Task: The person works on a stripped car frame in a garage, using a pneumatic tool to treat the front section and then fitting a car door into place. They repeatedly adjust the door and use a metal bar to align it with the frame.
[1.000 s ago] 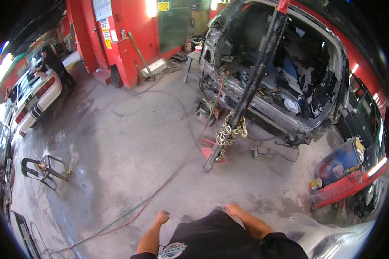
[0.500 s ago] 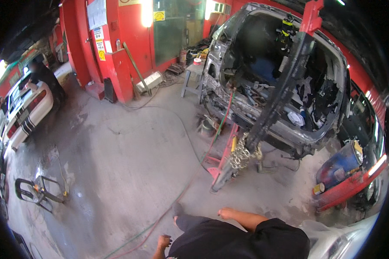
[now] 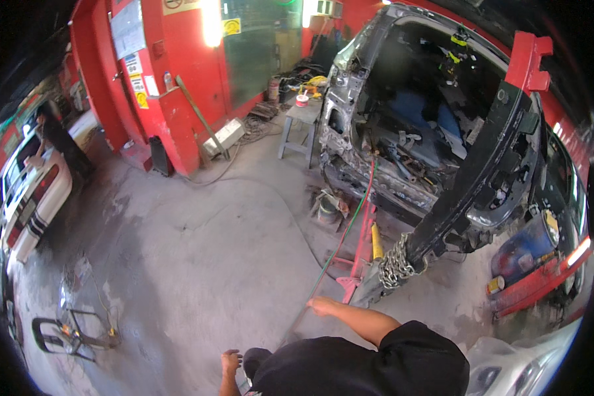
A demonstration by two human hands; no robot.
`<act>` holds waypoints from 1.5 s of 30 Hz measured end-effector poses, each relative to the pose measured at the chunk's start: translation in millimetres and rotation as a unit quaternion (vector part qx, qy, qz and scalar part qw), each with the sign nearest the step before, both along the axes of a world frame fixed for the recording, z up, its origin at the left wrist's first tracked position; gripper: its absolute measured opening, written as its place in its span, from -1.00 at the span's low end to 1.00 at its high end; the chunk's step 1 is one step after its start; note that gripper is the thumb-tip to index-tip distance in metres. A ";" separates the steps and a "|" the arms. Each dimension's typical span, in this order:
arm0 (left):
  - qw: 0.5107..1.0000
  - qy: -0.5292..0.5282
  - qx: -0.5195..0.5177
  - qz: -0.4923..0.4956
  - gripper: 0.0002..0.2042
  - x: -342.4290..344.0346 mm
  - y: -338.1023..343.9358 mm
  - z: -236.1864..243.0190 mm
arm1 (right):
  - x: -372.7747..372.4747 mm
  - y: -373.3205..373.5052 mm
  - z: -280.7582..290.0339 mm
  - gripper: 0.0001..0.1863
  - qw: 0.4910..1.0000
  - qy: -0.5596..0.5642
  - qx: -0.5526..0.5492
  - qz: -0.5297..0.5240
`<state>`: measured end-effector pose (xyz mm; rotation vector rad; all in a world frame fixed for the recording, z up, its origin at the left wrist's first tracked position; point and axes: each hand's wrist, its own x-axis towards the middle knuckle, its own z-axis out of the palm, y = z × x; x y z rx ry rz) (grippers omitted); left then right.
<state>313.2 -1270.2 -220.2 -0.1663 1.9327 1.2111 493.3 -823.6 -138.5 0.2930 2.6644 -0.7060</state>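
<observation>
Beside the curled fingers of the outstretched right hand (image 3: 320, 305) runs a hose (image 3: 341, 245); any grip cannot be told. The left hand (image 3: 231, 362) hangs lower, fingers loosely bent, empty.

A black shirt (image 3: 350, 366) was worn, with a short, loose right sleeve (image 3: 426, 346) of the same black; the left hand (image 3: 231, 361) and right hand (image 3: 320, 305) were bare.

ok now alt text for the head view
A person's left hand and right hand hang apart above a workshop floor, facing a stripped car shell and a chain-wrapped post. Red and green hoses run near the right hand.
</observation>
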 end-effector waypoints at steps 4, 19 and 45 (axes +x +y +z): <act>0.999 0.012 -0.024 -0.021 -0.70 -60.6 16.3 -9.6 | -29.4 -13.5 31.4 -0.58 0.998 -0.032 0.017 -0.042; 0.778 0.269 -0.034 -0.566 -0.67 -322.7 171.2 33.2 | -41.9 -85.2 -75.9 -0.55 0.947 -0.113 0.049 -0.297; 0.504 -0.176 0.175 -0.827 -0.62 -221.7 298.5 130.6 | -76.1 -132.9 -16.9 -0.54 0.882 -0.146 -0.004 -0.448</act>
